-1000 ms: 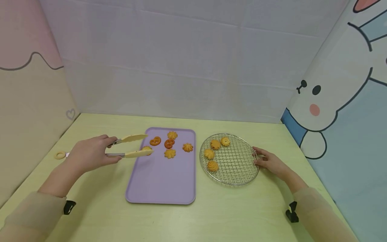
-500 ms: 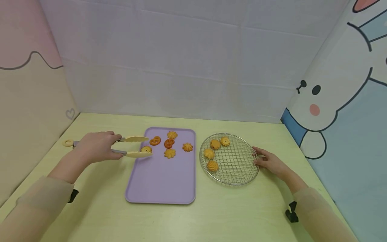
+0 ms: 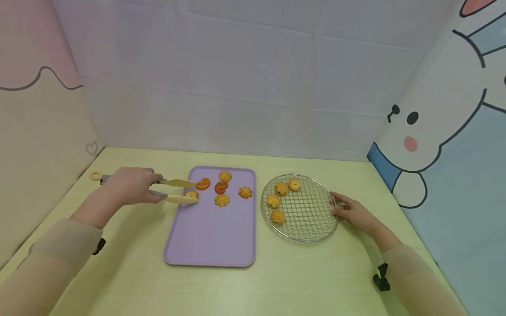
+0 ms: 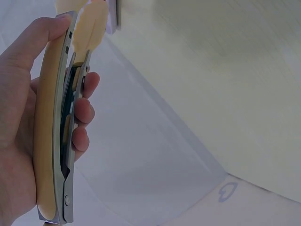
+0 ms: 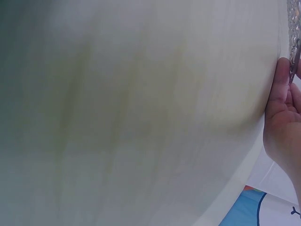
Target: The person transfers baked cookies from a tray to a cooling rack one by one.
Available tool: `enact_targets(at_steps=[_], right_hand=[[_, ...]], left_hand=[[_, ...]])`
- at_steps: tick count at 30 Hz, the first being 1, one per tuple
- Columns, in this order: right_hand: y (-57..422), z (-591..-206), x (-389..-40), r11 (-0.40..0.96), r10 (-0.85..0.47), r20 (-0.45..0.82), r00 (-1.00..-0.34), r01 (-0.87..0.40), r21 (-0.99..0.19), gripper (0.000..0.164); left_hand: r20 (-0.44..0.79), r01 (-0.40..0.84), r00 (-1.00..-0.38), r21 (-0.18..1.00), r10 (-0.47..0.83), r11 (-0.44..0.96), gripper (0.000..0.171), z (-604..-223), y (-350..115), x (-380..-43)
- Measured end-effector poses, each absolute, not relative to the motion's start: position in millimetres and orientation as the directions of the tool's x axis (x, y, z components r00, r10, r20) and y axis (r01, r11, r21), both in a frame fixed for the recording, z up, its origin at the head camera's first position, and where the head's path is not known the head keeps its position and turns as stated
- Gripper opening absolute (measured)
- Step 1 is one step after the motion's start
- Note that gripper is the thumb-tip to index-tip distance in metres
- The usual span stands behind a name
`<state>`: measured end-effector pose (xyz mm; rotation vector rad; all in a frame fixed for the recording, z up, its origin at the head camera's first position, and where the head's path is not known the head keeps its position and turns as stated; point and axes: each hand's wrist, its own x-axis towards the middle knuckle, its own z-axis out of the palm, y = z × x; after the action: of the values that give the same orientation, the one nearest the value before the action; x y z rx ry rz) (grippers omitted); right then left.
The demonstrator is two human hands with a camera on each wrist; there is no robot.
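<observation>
My left hand (image 3: 132, 186) grips a pair of tongs (image 3: 179, 199) with cream-coloured tips and metal arms. In the left wrist view its thumb and fingers wrap the tongs' handle (image 4: 46, 127). The parted tips stand on either side of a round cookie (image 3: 192, 194) at the left edge of the lilac tray (image 3: 209, 245); whether they touch it I cannot tell. At the right, my right hand (image 3: 356, 214) pinches the rim of a round wire rack (image 3: 310, 210). The right wrist view catches this hand (image 5: 284, 120) and a bit of the rack at its edge.
Two pretzels, one of them a left pretzel (image 3: 203, 184), and several flower-shaped cookies, such as one flower-shaped cookie (image 3: 222, 201), lie on the tray's far half. Several cookies, including a swirled cookie (image 3: 278, 217), sit on the rack's left side. A white wall (image 3: 237, 109) closes the table's back.
My left hand has moved right and slightly away from me with the tongs, and their tips now stand a little closer together. My right hand and the rack have stayed in place.
</observation>
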<state>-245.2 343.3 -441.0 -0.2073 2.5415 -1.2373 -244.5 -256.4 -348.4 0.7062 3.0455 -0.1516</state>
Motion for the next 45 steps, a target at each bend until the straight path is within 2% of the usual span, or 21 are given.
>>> enact_targets(at_steps=[10,16,23,33,39,45], right_hand=[[342,-440,-245,0.63,-0.252,-0.216,-0.943,0.01,-0.776,0.069],[342,-440,-244,0.634,-0.255,-0.214,-0.943,0.004,-0.774,0.069],[342,-440,-245,0.631,-0.257,-0.207,-0.944,-0.002,-0.776,0.069],[343,-441,-247,0.625,-0.259,-0.207,-0.944,-0.001,-0.781,0.069],[344,-442,-248,0.621,-0.255,-0.209,-0.944,0.006,-0.784,0.068],[344,-442,-247,0.636,-0.246,-0.209,-0.947,0.005,-0.772,0.068]], left_hand=[[-0.04,0.471,-0.882,-0.107,0.47,0.875,0.03,-343,-254,-249],[-0.048,0.474,-0.88,-0.118,0.472,0.872,0.035,-344,-255,-251],[-0.05,0.472,-0.882,-0.106,0.469,0.875,0.032,-346,-257,-249],[-0.08,0.454,-0.89,-0.074,0.448,0.888,0.048,-344,-260,-245],[-0.046,0.439,-0.898,-0.053,0.437,0.897,0.053,-341,-258,-240],[0.026,0.465,-0.884,-0.065,0.467,0.883,0.047,-339,-254,-236]])
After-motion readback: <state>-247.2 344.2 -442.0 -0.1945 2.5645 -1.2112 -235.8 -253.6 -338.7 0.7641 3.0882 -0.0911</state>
